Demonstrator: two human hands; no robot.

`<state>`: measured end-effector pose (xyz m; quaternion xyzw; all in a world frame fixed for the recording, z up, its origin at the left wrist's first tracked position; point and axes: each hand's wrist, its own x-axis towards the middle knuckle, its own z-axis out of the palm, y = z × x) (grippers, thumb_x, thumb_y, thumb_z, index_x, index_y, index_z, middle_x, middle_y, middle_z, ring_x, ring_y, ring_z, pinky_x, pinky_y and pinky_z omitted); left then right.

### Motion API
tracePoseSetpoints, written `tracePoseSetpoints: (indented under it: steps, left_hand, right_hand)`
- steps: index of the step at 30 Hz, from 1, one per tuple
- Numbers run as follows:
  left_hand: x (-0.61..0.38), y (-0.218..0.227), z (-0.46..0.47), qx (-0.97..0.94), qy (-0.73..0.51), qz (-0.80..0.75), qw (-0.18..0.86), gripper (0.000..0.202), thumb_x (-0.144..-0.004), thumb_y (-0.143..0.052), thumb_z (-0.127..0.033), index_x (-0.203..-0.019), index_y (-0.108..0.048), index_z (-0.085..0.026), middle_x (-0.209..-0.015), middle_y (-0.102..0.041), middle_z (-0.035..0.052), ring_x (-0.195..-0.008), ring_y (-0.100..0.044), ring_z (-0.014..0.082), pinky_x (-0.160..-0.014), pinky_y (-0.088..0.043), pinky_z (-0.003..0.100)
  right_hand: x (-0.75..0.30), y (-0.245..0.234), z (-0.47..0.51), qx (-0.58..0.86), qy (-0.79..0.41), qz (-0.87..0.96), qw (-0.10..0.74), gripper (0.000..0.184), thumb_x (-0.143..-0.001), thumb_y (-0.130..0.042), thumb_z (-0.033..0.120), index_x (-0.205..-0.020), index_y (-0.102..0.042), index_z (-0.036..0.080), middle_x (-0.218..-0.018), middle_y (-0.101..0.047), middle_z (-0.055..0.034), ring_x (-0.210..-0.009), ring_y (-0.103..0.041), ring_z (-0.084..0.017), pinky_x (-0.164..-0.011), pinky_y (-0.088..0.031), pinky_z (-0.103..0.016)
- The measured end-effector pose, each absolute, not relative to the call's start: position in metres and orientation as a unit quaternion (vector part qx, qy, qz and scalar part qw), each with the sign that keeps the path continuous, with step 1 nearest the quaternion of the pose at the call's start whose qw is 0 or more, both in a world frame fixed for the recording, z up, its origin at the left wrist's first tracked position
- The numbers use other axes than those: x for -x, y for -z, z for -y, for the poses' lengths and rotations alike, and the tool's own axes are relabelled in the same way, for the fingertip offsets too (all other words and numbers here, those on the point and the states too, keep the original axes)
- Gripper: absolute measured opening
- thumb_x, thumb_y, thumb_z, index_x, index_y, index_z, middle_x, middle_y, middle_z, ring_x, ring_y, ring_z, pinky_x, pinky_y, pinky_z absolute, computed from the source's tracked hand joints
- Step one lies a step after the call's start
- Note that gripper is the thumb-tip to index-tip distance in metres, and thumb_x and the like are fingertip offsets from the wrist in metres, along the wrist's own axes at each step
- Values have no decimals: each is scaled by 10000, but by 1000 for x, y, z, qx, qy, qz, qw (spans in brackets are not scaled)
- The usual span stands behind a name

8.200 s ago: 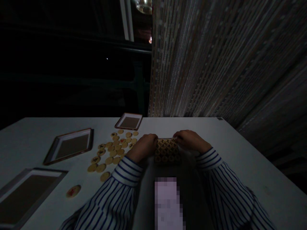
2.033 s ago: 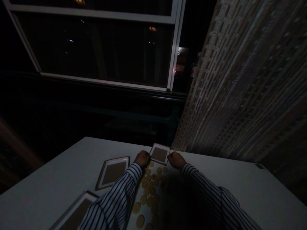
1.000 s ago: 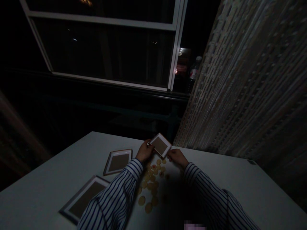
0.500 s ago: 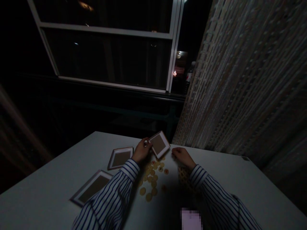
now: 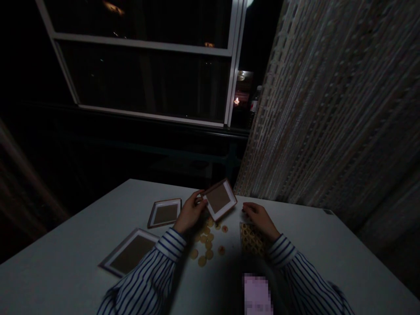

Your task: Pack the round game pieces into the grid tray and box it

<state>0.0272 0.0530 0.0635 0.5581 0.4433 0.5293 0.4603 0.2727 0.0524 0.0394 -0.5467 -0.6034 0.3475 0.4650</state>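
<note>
My left hand [image 5: 192, 211] is closed on the near-left edge of a shallow box lid [image 5: 219, 198] with a brown rim, white inner border and grey-brown middle. The lid is tilted above the far part of the table. Below it, several round wooden pieces [image 5: 209, 245] lie scattered, a few bearing red marks. My right hand [image 5: 257, 215] is to the right of the lid, apart from it, fingers curled together; whatever they may hold is too small or dark to make out. Under that hand and wrist is a yellowish thing with a dark honeycomb pattern [image 5: 251, 238], partly hidden.
Two similar shallow lids lie on the left, a smaller one [image 5: 165, 213] farther off and a larger one [image 5: 129, 253] nearer. The white table [image 5: 72, 245] ends before a dark window [image 5: 147, 78]. A string curtain [image 5: 315, 109] hangs at right, beside a bottle [image 5: 254, 105].
The held lid has turned slightly and shifted a little right. My right hand has moved slightly right and down, and more of the honeycomb-patterned thing shows. The camera view has shifted slightly.
</note>
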Motion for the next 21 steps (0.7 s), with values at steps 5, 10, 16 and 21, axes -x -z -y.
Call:
tracePoseSetpoints:
  steps: [5, 10, 16, 21]
  left_hand:
    - [-32, -62, -40, -566, -543, -416, 461, 486, -724, -564, -343, -1163, -448, -169, -1039, -620, 73, -971, -588, 207, -795, -493, 350]
    - [-37, -52, -31, -551, -558, -387, 485, 499, -744, -554, -345, -1194, -422, -173, -1145, -585, 100, -1023, -571, 229, -831, -482, 383]
    - [-44, -43, -20, -532, -582, -365, 495, 477, -764, -544, -331, -1195, -425, -165, -1166, -582, 100, -1067, -549, 214, -913, -435, 376]
    - [-46, -34, -13, -575, -564, -407, 431, 449, -788, -513, -337, -1204, -447, -181, -1189, -573, 84, -1091, -534, 204, -953, -403, 366]
  right_hand:
    - [-276, -38, -37, 542, -361, 576, 495, 356, -703, -575, 385, -940, -639, 127, -759, -679, -56, -661, -613, -168, -649, -487, -297]
    - [-276, -41, -21, 540, -391, 541, 513, 409, -690, -596, 420, -977, -634, 130, -790, -681, -62, -696, -623, -178, -674, -490, -307]
    - [-279, -33, -2, 513, -452, 497, 534, 455, -707, -603, 438, -1048, -589, 138, -865, -681, -80, -774, -630, -189, -733, -485, -326]
    - [-285, -17, 9, 499, -484, 462, 551, 507, -688, -622, 471, -1084, -568, 160, -918, -684, -83, -805, -633, -205, -739, -499, -345]
